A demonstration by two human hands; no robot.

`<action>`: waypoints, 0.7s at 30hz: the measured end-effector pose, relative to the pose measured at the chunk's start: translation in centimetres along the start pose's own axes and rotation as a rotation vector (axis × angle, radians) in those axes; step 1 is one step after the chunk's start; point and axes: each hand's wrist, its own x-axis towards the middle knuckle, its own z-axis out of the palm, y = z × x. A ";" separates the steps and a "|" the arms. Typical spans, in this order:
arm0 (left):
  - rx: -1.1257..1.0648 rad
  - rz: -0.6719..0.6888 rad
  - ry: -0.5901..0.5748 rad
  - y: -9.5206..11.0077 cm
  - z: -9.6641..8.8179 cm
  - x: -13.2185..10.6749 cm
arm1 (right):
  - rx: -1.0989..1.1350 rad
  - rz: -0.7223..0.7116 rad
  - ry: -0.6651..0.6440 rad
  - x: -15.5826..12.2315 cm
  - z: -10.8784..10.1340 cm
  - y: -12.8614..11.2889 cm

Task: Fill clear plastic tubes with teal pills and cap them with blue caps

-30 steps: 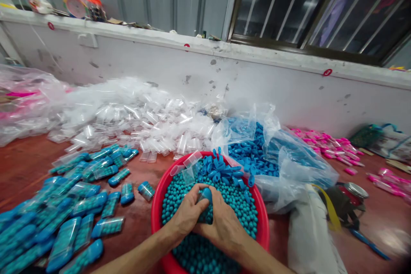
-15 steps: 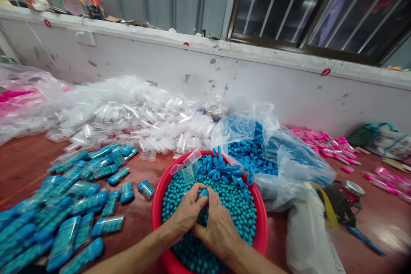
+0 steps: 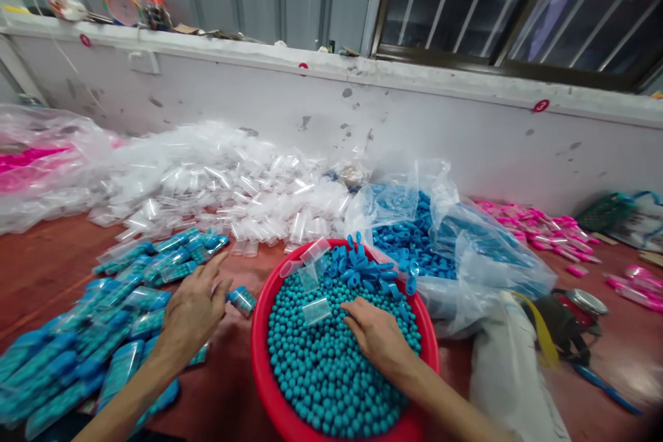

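Note:
A red basin is filled with small teal beads. Blue caps and a few clear plastic cases lie on top of them. My right hand hovers low over the beads, fingers loosely bent and slightly apart, just right of one clear case; nothing shows in it. To the left of the basin, my left hand is over a heap of bead-filled cases with blue ends. Its fingers and thumb are spread, and no object is visible in its grasp.
Behind the basin lies a large pile of clear cases. A plastic bag of blue caps sits beside it. Farther right are pink pieces, a white sack and a blue pen-like item. A wall closes off the back.
My hands were together over the basin around a blue-capped piece. They have parted: the left moved out to the filled cases, the right stayed over the beads. That piece is no longer between them.

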 end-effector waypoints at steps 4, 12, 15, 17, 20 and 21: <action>-0.058 0.125 -0.089 2.8 2.0 -1.1 | -0.248 -0.164 -0.007 2.2 0.9 -2.2; -0.408 0.032 -0.382 6.1 6.8 -3.2 | -0.118 -0.006 -0.128 3.1 2.0 -1.1; -0.521 -0.130 -0.582 6.1 8.6 -3.7 | 0.113 0.115 -0.129 2.4 1.6 -0.5; -0.540 -0.230 -0.684 6.3 9.6 -3.9 | 0.215 0.155 -0.158 2.2 1.5 -0.3; -0.575 -0.293 -0.736 6.9 10.1 -4.1 | 0.318 0.165 -0.245 2.2 1.5 -0.4; -0.612 -0.287 -0.774 7.2 10.0 -4.2 | 0.354 0.168 -0.297 2.1 1.6 -0.4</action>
